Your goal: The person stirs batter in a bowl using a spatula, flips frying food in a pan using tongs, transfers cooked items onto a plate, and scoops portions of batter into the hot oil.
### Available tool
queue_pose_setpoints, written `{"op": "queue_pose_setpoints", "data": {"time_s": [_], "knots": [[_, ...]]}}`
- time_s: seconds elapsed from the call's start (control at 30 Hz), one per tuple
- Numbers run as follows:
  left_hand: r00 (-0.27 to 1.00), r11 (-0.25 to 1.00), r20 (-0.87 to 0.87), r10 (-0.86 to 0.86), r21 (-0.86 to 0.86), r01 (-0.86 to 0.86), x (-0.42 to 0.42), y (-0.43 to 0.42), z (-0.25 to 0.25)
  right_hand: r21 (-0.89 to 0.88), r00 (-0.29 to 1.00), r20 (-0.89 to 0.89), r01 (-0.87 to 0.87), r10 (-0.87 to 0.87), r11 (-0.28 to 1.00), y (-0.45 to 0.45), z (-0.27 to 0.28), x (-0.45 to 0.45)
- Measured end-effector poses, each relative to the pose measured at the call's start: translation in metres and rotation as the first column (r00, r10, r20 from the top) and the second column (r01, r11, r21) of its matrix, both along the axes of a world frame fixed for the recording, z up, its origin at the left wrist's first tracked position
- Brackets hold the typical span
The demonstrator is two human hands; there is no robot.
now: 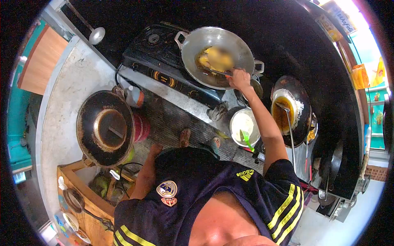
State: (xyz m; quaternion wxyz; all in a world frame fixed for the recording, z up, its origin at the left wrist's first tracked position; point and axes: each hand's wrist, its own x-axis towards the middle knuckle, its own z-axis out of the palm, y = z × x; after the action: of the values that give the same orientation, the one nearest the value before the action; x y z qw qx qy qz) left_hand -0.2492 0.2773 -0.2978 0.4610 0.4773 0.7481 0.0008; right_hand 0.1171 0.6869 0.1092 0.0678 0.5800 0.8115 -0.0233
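Wok (pixel 217 37) at twelve o'clock, on the stove (pixel 168 61), blurred food (pixel 219 58) inside. The right hand (pixel 239 79) has its grip closed round a utensil (pixel 221 74); low, gentle strokes, I'd judge, would spare splashes. The left hand's (pixel 155 149) grip I can't make out. Bowl (pixel 255 132) at three, blackened pan (pixel 86 127) at nine, dark floor (pixel 164 117) between.

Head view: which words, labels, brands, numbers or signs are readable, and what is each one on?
"adidas": dark shirt.
"Wafell", ending unclear: package at upper right.
Too small or blurred: lettering on the shirt's crest and the stove front.
No readable numbers.
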Motion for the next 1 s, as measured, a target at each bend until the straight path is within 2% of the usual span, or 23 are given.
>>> {"op": "queue_pose_setpoints", "data": {"time_s": [0.07, 0.23, 0.33, 0.37, 0.43, 0.5, 0.53, 0.63, 0.73, 0.83, 0.93, 1.0], "knots": [[0.998, 0.997, -0.032, -0.058, 0.044, 0.059, -0.001, -0.007, -0.016, -0.002, 1.000, -0.006, 0.020, -0.020, 1.000, -0.008, 0.003, 0.007], [0.998, 0.998, -0.055, -0.022, 0.059, 0.026, 0.006, 0.001, 0.011, -0.015, 0.997, 0.062, 0.056, -0.055, 0.998, -0.021, 0.015, 0.030], [0.977, 0.994, 0.194, -0.087, 0.076, 0.074, -0.007, 0.001, -0.016, 0.090, 0.992, 0.119, 0.023, -0.034, 0.996, -0.019, 0.006, 0.046], [0.967, 0.953, 0.029, -0.253, 0.182, 0.243, -0.007, 0.000, -0.031, 0.041, 0.989, 0.136, 0.045, -0.050, 0.998, -0.017, 0.005, 0.047], [0.806, 0.758, -0.335, -0.488, 0.294, 0.582, -0.001, 0.004, -0.039, 0.127, 0.983, 0.176, -0.074, 0.051, 0.989, -0.023, 0.008, 0.046], [0.970, 0.954, -0.023, -0.240, 0.178, 0.240, -0.005, 0.005, -0.020, 0.218, 0.974, 0.189, -0.167, 0.126, 0.962, -0.024, 0.004, 0.044], [0.990, 0.995, 0.116, -0.074, 0.073, 0.066, -0.004, 0.006, 0.000, 0.267, 0.971, 0.182, -0.198, 0.152, 0.943, -0.020, -0.004, 0.042], [0.976, 0.942, 0.190, 0.110, 0.294, -0.164, -0.002, -0.005, 0.016, 0.351, 0.967, 0.187, -0.229, 0.172, 0.908, -0.012, -0.019, 0.032], [0.994, 0.994, -0.018, 0.108, -0.022, -0.108, 0.005, 0.013, 0.027, 0.343, 0.966, 0.191, -0.233, 0.175, 0.910, -0.005, -0.027, 0.024], [0.983, 0.989, 0.129, 0.130, 0.059, -0.138, -0.004, 0.004, 0.013, 0.339, 0.966, 0.177, -0.238, 0.186, 0.910, 0.000, -0.034, 0.021], [0.994, 0.992, 0.024, 0.105, 0.074, -0.107, -0.003, -0.004, -0.010, 0.363, 0.969, 0.156, -0.239, 0.194, 0.901, 0.005, -0.033, 0.022], [0.999, 0.999, 0.000, -0.036, -0.021, 0.036, -0.011, -0.002, -0.012, 0.342, 0.975, 0.110, -0.219, 0.192, 0.914, 0.000, -0.021, 0.020]]}}
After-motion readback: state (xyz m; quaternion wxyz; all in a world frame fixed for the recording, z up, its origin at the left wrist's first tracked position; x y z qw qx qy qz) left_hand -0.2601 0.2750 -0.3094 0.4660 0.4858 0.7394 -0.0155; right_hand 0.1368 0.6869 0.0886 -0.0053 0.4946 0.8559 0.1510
